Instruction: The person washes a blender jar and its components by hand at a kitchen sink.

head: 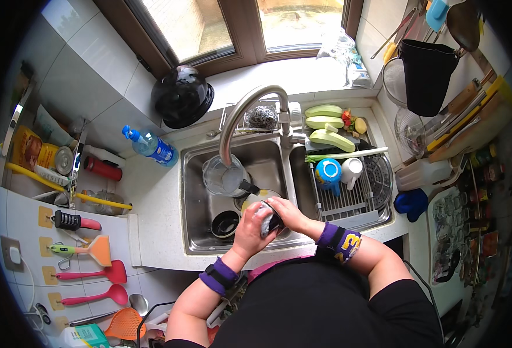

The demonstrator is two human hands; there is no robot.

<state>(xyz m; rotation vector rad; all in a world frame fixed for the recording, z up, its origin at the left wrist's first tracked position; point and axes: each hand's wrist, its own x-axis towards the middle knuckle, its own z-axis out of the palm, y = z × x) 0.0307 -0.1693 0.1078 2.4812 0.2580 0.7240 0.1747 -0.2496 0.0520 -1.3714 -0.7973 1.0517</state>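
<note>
Over the front of the left sink basin [193, 195] my two hands meet. A grey-white scrubbing cloth [265, 222] is in my left hand [250, 230], pressed against a small dark, rounded object [275, 221]. My right hand [290, 214] grips that dark object from the other side; the fingers hide most of it, so its kind is unclear. Beneath my hands a yellowish round dish [262, 195] shows in part. A clear jug with a dark handle [221, 176] stands in the basin under the curved faucet [234, 117]. Nearer to me lies a black round bowl or lid [225, 223].
At right, a drying rack [347, 209] over the second basin bears a blue mug [328, 173] and a white mug [351, 172]. Pale green squashes [332, 139] lie behind. A blue pump bottle [151, 148] stands left, and a black pot [182, 96] by the window.
</note>
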